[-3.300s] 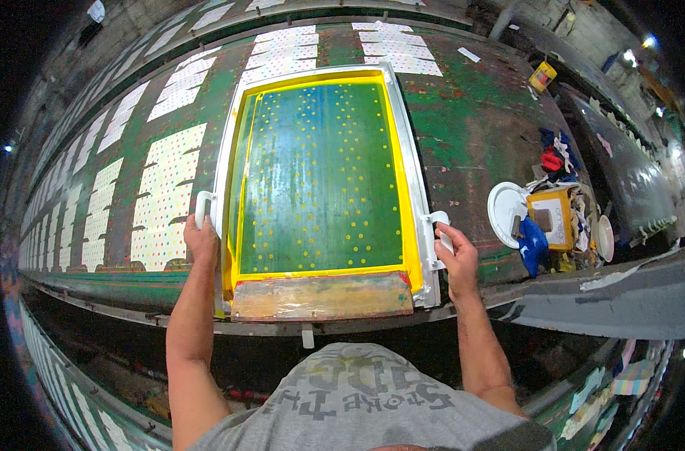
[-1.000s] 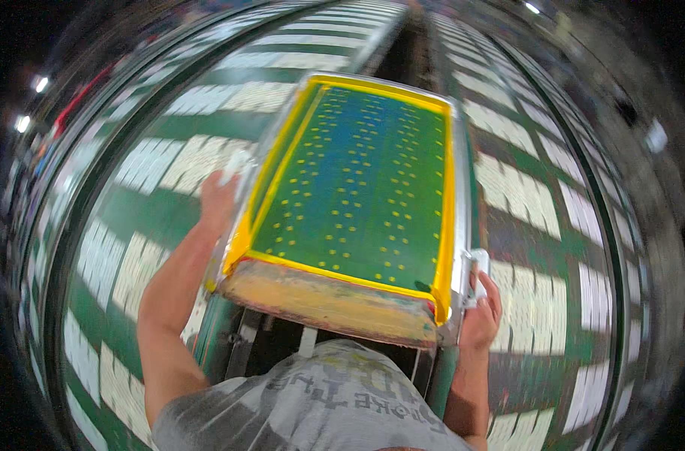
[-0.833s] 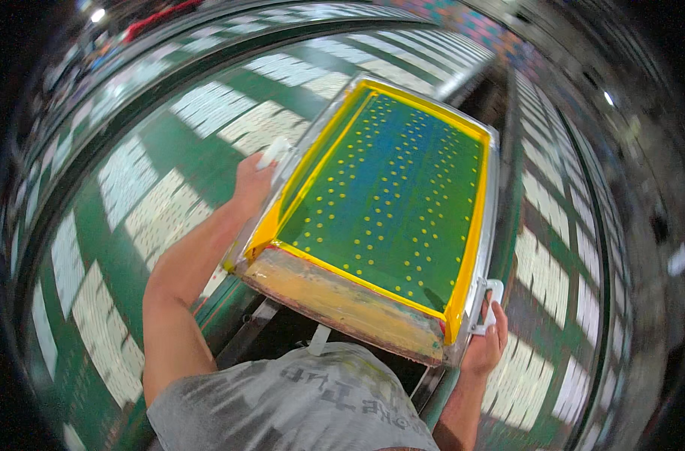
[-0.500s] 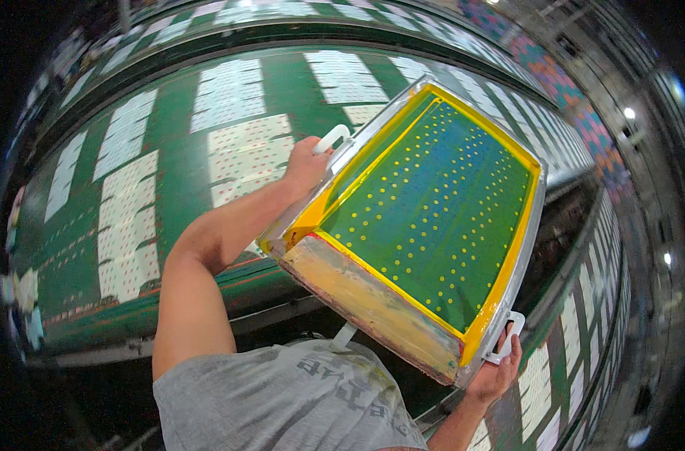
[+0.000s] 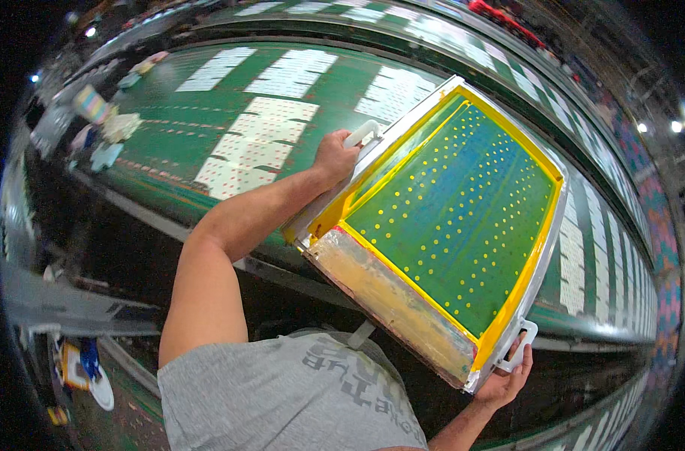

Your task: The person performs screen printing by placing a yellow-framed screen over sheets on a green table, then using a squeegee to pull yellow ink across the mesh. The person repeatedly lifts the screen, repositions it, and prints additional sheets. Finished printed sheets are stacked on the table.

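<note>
I hold a screen printing frame point(image 5: 451, 210) tilted in front of my body, with yellow-edged mesh, green and blue with rows of yellow dots, and a stained board point(image 5: 384, 301) along its near end. My left hand point(image 5: 337, 158) is closed on the white handle point(image 5: 363, 132) at the frame's upper left side. My right hand point(image 5: 508, 376) is closed on the white handle point(image 5: 526, 337) at its lower right side. Behind the frame lies a long green table point(image 5: 173, 120) with white dotted fabric pieces point(image 5: 244, 150) laid in rows.
More long tables point(image 5: 613, 255) with pale pieces stretch right and behind. Coloured cloths point(image 5: 94, 113) sit at the left table end. At lower left lie a yellow box point(image 5: 70, 368), blue cloth point(image 5: 89, 357) and white lid point(image 5: 102, 391). Dark gaps point(image 5: 117, 218) run between the tables.
The view has swung round across the tables. The frame, resting on the table in the oldest view, is now off it in my hands, tilted and shifted rightward, still held by both handles.
</note>
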The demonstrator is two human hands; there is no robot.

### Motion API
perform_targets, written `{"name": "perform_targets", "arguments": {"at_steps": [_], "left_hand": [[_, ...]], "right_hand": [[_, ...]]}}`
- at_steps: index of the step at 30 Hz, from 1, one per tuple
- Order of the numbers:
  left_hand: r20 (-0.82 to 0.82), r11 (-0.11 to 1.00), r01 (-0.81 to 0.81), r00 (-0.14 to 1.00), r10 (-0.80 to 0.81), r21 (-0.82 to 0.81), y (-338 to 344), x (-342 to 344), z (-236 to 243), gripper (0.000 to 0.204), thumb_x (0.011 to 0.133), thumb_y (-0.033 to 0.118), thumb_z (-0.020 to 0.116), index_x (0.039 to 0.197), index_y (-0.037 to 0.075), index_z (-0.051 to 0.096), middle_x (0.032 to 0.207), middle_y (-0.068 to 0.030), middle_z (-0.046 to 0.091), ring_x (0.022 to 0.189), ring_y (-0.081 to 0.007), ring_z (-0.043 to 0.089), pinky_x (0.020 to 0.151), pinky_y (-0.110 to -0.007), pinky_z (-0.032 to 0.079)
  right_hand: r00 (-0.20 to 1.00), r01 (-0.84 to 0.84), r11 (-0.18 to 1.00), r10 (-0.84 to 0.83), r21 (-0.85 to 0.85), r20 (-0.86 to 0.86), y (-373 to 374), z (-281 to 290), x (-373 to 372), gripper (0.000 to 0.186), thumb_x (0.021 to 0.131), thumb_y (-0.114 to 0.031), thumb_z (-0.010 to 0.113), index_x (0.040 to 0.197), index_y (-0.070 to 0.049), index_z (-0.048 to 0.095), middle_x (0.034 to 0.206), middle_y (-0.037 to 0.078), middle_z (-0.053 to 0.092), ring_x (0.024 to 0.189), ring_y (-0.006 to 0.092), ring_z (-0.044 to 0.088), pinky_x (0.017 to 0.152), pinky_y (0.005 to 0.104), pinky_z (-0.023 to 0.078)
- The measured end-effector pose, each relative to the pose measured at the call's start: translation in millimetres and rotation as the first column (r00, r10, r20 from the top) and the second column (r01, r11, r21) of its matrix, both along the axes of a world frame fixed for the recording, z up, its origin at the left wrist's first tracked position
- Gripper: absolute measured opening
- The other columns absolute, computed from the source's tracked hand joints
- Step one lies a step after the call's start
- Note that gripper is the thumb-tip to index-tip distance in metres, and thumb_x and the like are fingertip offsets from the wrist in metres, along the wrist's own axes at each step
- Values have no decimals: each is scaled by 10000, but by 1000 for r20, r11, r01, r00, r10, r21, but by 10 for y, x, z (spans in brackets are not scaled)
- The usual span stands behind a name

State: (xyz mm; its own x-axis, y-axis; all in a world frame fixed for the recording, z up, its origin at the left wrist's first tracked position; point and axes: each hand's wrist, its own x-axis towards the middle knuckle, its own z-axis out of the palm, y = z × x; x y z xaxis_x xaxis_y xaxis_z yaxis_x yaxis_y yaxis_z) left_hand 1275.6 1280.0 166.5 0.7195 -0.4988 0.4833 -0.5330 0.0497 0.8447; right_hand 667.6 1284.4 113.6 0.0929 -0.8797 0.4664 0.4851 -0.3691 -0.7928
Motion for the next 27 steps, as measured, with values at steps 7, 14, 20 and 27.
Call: {"name": "perform_targets", "arguments": {"at_steps": [7, 14, 20, 27], "left_hand": [[-79, 987, -158, 984, 161, 34, 1579, -429, -77, 193, 941, 121, 751, 1092, 20, 815, 954, -128, 808, 875, -180, 738, 816, -379, 579], [-163, 965, -262, 953, 255, -22, 2111, -478, -215, 158, 953, 67, 739, 1094, 18, 792, 941, -83, 779, 844, -178, 708, 795, -386, 567], [-108, 917, -384, 921, 374, -106, 2189, -670, -228, 116, 953, 108, 803, 1043, 34, 806, 912, -58, 768, 812, -147, 681, 755, -379, 554], [-211, 910, -380, 915, 343, -167, 1936, -284, -750, 156, 953, 131, 816, 1090, 58, 801, 956, -38, 776, 810, -144, 679, 742, -364, 559]], "right_hand": [[988, -137, 990, 139, 33, -68, 346, 172, -315, 711, 1042, -349, 685, 1614, -1, 444, 1711, 260, 433, 1566, 401, 444, 1220, 683, 453], [956, -291, 956, 292, 30, -39, 280, 294, -130, 730, 1028, -364, 702, 1611, 3, 460, 1716, 238, 433, 1567, 415, 444, 1189, 695, 486], [944, -326, 944, 324, -44, -56, 38, 173, -238, 671, 1046, -346, 657, 1587, 18, 500, 1683, 234, 482, 1538, 409, 489, 1181, 650, 509], [908, -418, 904, 418, -88, -27, -509, -247, -31, 605, 1046, -220, 609, 1577, 57, 523, 1690, 269, 491, 1588, 383, 458, 1327, 522, 345]]}}
